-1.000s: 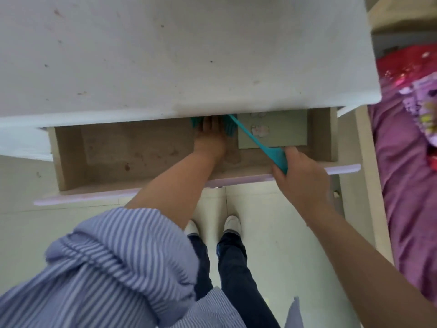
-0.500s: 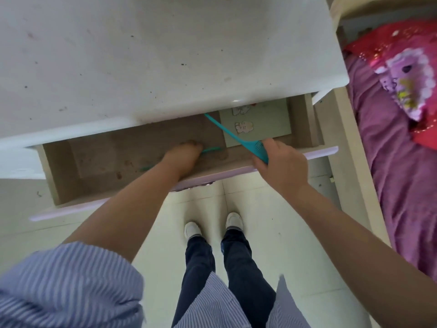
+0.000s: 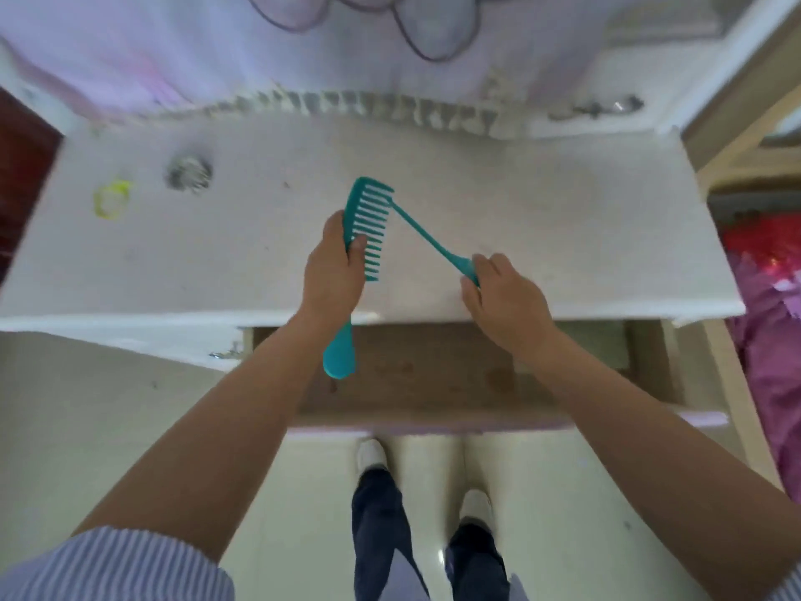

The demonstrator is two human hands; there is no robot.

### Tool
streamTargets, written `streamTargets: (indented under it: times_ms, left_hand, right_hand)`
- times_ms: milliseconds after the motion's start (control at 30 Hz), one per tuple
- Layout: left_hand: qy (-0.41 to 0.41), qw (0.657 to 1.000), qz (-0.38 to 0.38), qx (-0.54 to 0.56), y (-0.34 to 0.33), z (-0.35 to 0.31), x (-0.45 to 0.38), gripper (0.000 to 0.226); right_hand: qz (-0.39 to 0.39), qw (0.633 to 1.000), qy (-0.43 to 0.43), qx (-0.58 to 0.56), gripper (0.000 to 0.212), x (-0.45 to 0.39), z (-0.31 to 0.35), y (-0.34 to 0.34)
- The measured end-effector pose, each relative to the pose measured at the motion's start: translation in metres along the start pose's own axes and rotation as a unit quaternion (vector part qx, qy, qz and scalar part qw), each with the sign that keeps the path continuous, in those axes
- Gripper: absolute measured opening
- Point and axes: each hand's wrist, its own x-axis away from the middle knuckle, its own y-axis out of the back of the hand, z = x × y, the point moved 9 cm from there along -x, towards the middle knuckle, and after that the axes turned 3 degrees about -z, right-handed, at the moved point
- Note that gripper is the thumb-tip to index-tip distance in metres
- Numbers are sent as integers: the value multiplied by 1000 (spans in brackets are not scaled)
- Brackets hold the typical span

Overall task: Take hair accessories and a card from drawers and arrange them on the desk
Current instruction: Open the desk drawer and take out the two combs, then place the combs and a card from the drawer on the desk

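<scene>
1. Head view, the grips: the left hand [image 3: 333, 271] has its fingers closed around the wide-tooth comb [image 3: 362, 236], thumb pressed on the teeth, the rounded handle hanging down past the wrist over the open drawer [image 3: 433, 375]. The right hand [image 3: 503, 292] has its fingers pinched on the thick end of the tail comb [image 3: 427, 236], whose thin tip reaches up to the far end of the other comb's teeth.

2. Head view, the snag: the two combs look to be touching or nearly touching beyond the left fingers. If the hands part carelessly, I reckon the thin tail could catch between the teeth and twist one comb loose.

3. Head view, the drop: both combs hang above the near part of the tabletop [image 3: 563, 219], close to its front edge. Let go too near that edge and one could slide back into the drawer or onto the floor.

4. Head view, the placing: a yellow hair tie [image 3: 111, 200] and a silvery round piece [image 3: 189, 172] lie well off to the left of the left fingers, far back. The picture is blurred, so I cannot tell what the silvery piece is.

5. Head view, the card: a pale flat shape shows in the drawer to the right of the right wrist; possibly the card, not clear.
</scene>
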Motion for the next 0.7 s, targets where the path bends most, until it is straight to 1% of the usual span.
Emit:
streamTargets:
  times_ms: [67, 100, 133, 167, 200, 233, 267, 333, 400, 467, 533, 600, 667, 700]
  left_hand:
    - [48, 999, -24, 11, 23, 30, -32, 26]
    - [60, 998, -28, -5, 33, 46, -46, 24]
    - [71, 997, -31, -26, 44, 63, -59, 24]
    - [81, 995, -33, -47, 54, 79, -71, 24]
    - [90, 993, -34, -64, 64, 94, -83, 24]
    - [100, 992, -34, -75, 73, 109, -95, 24]
    - [110, 990, -31, -86, 80, 123, -106, 24]
    - [119, 987, -6, -106, 85, 144, -125, 23]
    - [101, 990, 24, -95, 81, 150, -139, 26]
    - [76, 994, 30, -76, 75, 149, -148, 39]
    - [60, 993, 3, -105, 73, 147, -153, 49]
    - [16, 987, -33, -157, 73, 140, -153, 45]
    - [-39, 978, -52, -198, 70, 131, -153, 36]
    - [-50, 973, -55, -218, 68, 130, -153, 33]
  right_hand:
    - [1, 996, 69, 60, 36, -32, 37, -2]
    - [-21, 988, 117, 97, 35, -45, 57, -3]
    - [-50, 977, 154, 141, 29, -56, 75, -3]
    - [-68, 965, 185, 175, 17, -68, 91, -6]
    - [-74, 957, 199, 197, 15, -81, 105, -10]
    - [-71, 954, 206, 204, 21, -95, 115, -17]
    - [-52, 958, 205, 196, 21, -110, 126, -22]
    - [6, 959, 237, 158, 16, -135, 146, -45]
    - [56, 955, 269, 112, 24, -155, 160, -72]
    - [83, 965, 240, 71, 30, -175, 161, -91]
    - [108, 970, 209, 59, 40, -190, 157, -108]
    - [146, 967, 192, 77, 51, -198, 154, -121]
    - [192, 961, 181, 81, 61, -200, 150, -128]
    - [199, 959, 186, 74, 64, -200, 151, -128]
